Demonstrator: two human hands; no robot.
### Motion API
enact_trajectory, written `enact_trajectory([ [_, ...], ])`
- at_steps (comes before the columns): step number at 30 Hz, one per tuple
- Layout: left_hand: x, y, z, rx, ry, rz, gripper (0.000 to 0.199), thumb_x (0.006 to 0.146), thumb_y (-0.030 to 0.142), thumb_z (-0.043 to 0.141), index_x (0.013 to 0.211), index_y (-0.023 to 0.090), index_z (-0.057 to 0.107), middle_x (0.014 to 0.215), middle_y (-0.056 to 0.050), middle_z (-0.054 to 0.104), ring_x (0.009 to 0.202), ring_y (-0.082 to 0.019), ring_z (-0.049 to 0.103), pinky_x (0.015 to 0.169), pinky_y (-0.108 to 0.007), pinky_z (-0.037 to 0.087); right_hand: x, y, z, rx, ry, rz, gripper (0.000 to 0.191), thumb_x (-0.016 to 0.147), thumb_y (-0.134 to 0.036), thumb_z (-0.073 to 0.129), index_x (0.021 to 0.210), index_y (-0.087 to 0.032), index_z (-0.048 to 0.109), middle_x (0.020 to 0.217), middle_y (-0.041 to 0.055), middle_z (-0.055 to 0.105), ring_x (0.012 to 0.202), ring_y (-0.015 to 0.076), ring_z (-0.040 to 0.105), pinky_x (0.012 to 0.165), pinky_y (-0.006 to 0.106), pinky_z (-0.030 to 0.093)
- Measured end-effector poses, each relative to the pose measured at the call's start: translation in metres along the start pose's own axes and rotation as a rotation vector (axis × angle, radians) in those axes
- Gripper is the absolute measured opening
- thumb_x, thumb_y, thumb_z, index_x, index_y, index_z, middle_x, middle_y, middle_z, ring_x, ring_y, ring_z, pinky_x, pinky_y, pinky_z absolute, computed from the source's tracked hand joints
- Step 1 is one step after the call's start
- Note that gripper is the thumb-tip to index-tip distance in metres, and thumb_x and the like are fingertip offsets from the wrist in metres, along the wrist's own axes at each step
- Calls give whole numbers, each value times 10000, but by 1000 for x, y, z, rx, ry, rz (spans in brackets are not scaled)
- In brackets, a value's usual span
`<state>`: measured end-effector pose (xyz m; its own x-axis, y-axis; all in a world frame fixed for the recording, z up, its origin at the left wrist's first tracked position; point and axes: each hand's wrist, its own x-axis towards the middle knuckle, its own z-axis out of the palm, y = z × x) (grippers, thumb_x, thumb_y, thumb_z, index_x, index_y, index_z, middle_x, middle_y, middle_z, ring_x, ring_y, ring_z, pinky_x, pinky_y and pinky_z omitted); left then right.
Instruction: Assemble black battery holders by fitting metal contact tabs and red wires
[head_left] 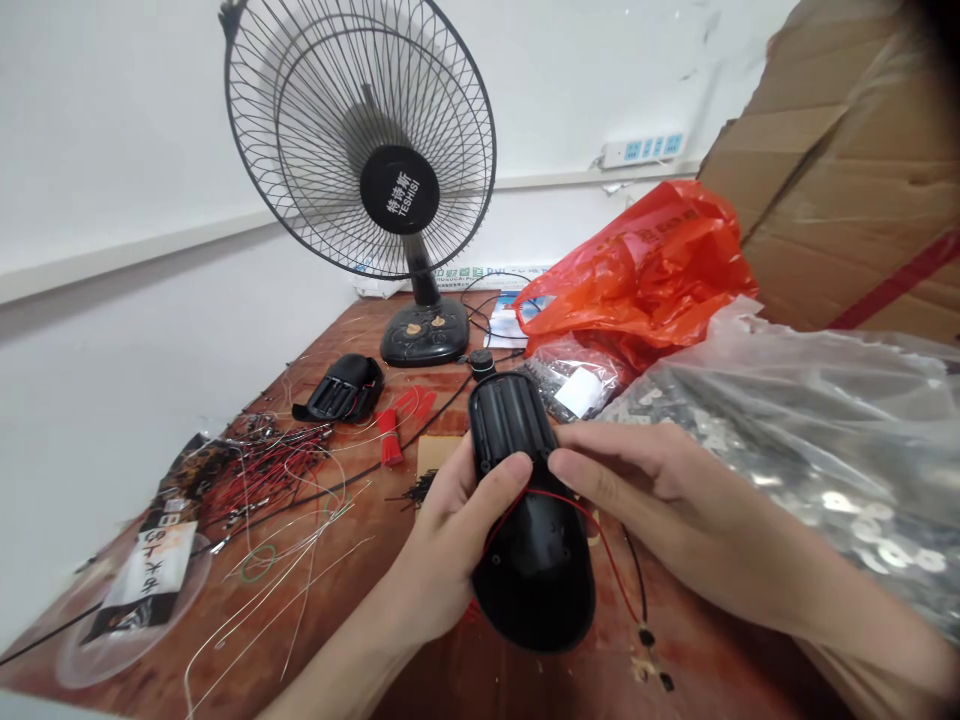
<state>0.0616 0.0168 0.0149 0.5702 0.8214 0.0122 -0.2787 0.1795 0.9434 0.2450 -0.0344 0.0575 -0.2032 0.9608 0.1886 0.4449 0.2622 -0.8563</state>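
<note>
Between my two hands is a black plastic housing with a ribbed battery compartment at its far end and a smooth, rounded hollow at the near end. My left hand grips its left side, thumb lying on the inner face. From the right, my right hand pinches the edge by the compartment, its thumb close to the left one. A thin red wire crosses the housing and hangs down on the right beside a black wire, with small dark parts at the ends. The fingers under the housing are hidden.
A fan stands at the back. A similar black housing, red wires and a plastic lid lie on the left. On the right are a red bag, a clear bag of metal pieces and a cardboard box.
</note>
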Motion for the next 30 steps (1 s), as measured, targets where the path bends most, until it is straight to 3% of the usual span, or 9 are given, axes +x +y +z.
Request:
enact_trajectory([
  [6, 0, 0, 2, 18, -19, 16, 327, 964, 326, 577, 1283, 256, 608, 1053, -24, 683, 762, -70, 604, 788, -201, 515, -1, 1, -3, -33, 11, 1, 304, 999, -425, 480, 886, -198, 648, 854, 27, 655, 784, 187, 578, 659, 287, 463],
  [10, 3, 1, 4, -77, -7, -8, 369, 944, 331, 592, 1301, 237, 595, 1186, -51, 655, 1026, -172, 633, 921, -275, 503, 5, 8, -8, 52, -58, -32, 210, 989, -351, 527, 1082, -248, 686, 945, 4, 667, 858, 183, 604, 741, 270, 487],
  [16, 3, 3, 0, 11, -125, 138, 502, 975, 320, 424, 1475, 279, 425, 1394, -47, 541, 1329, -255, 459, 1114, -395, 368, 12, 21, -15, 150, -138, -66, 265, 1004, -285, 514, 1240, -248, 629, 1096, 1, 658, 993, 169, 592, 859, 250, 459],
  [22, 3, 1, -4, 213, -112, 212, 550, 934, 227, 433, 1479, 295, 392, 1473, 2, 463, 1387, -230, 376, 1174, -382, 275, 14, 19, -11, 219, -166, -84, 258, 1005, -278, 515, 1239, -218, 606, 1174, 18, 631, 1023, 155, 583, 908, 248, 453],
  [26, 5, -10, -9, 265, -50, 257, 429, 973, 234, 417, 1394, 298, 469, 1447, 25, 474, 1365, -189, 383, 1118, -311, 331, 15, 14, -4, 213, -133, -28, 223, 993, -371, 533, 1094, -191, 618, 1018, 9, 645, 923, 145, 587, 775, 235, 468],
  [30, 6, -13, -7, 252, -13, 217, 340, 1002, 309, 415, 1323, 251, 513, 1392, -12, 526, 1314, -209, 440, 1087, -328, 370, 16, 16, -2, 147, -111, 3, 292, 990, -445, 509, 1009, -167, 599, 955, 28, 636, 851, 156, 561, 732, 273, 460],
])
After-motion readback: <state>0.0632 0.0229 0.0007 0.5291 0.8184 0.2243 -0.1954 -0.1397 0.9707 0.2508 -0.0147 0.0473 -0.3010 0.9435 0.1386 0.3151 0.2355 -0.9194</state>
